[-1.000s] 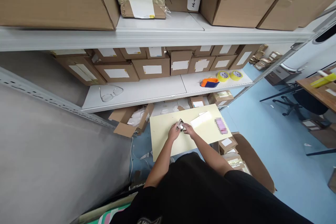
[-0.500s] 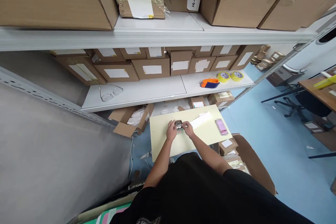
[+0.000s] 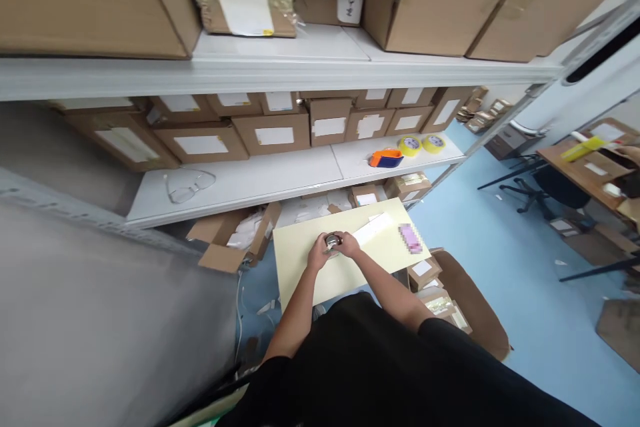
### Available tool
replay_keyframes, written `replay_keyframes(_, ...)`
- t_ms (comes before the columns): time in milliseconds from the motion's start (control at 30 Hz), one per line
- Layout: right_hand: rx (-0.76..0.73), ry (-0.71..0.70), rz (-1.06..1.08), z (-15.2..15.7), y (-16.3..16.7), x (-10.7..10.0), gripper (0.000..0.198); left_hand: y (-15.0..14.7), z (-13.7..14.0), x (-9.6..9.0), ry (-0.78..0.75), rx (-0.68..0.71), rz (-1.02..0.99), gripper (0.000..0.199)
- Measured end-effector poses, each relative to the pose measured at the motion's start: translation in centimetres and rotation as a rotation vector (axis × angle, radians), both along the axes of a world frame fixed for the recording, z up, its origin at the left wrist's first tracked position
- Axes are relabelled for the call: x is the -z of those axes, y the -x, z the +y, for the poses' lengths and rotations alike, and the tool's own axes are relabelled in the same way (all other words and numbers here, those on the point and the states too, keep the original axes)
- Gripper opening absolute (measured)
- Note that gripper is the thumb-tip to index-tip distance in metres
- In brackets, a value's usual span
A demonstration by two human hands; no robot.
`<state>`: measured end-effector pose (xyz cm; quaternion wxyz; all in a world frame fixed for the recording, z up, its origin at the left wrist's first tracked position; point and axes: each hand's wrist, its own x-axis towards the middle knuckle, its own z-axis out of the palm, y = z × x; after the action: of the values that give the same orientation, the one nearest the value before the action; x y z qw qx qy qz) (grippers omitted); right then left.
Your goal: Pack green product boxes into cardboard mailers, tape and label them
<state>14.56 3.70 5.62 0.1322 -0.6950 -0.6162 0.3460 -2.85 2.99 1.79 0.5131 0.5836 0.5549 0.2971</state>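
Note:
Between my two hands is a small dark, round object with a shiny top (image 3: pixel 333 240); its exact kind is too small to make out. My left hand (image 3: pixel 318 253) is closed around its left side. From the right, my right hand (image 3: pixel 349 245) grips it with curled fingers. Both hands are over a pale yellow board (image 3: pixel 293 257). White paper strips (image 3: pixel 373 229) lie on the board just beyond my right hand. Toward the board's right end sits a blurred pink-purple item (image 3: pixel 410 239).
A shelf (image 3: pixel 280 177) ahead carries glasses (image 3: pixel 189 188), an orange and blue tape dispenser (image 3: pixel 386 158), yellow tape rolls (image 3: pixel 410 145) and labelled cartons (image 3: pixel 273 133). An open carton (image 3: pixel 220 257) stands left of the board. Stacked boxes (image 3: pixel 425 271) are at its right.
The camera view has shifted slightly. My right hand has closed in around the object, and both hands now wrap it from the sides. The small box-like shape around it shows less.

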Motion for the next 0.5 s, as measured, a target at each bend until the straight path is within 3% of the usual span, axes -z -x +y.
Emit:
replay_keyframes(133,-0.154,0.203,-0.235,2.7,1.3,-1.3,0.057,0.3,0.4,0.7,-0.013,0.054,-0.096,0.075)
replay_keyframes(267,-0.267,0.299,-0.282,4.3,2.0,-1.7,0.071,0.3,0.2,1.8,0.055,0.057,-0.115,0.086)
replay_keyframes(367,-0.265,0.289,-0.294,4.0,2.1,-1.8,0.07,0.3,0.1,2.2,0.084,0.047,-0.136,0.089)
replay_keyframes(500,-0.209,0.13,-0.264,2.7,1.6,-2.3,0.056,0.3,0.2,2.2,0.084,0.055,-0.12,0.086)
